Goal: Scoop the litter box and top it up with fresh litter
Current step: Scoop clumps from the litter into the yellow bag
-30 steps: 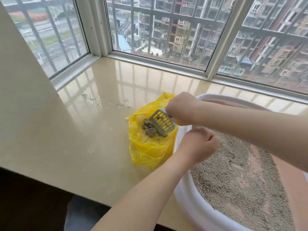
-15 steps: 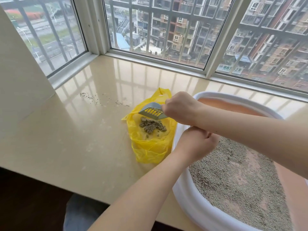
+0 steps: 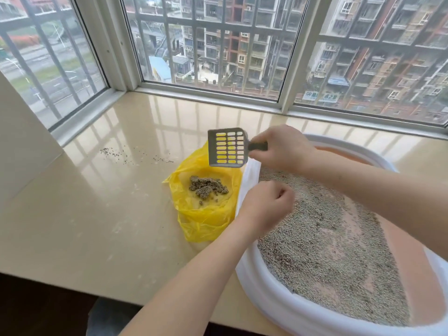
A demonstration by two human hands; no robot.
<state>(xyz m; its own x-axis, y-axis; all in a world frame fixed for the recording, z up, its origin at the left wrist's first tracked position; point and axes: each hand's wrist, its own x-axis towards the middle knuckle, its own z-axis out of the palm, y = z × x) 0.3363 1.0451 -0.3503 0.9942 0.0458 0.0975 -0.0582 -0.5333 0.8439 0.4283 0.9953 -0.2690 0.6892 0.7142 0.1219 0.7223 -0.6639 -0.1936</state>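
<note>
Right hand (image 3: 282, 147) is wrapped round the stubby handle of the scoop (image 3: 228, 147), holding it up empty over the bag (image 3: 206, 214), slots facing us. Left hand (image 3: 263, 207) is curled loosely just above the near-left rim of the box (image 3: 278, 294); can't tell if it's pinching the bag's edge or nothing at all. The scoop looks like light stiff plastic, so the handle is the obvious place to grab. The bag is thin and floppy and probably needs its mouth held open. It sits on the sill (image 3: 84, 214) right against the box's left side, with one pile of clumps (image 3: 208, 187) inside. One scoop, one bag, one box, plus a scatter of stray grains (image 3: 135, 156) toward the sill's back left.
</note>
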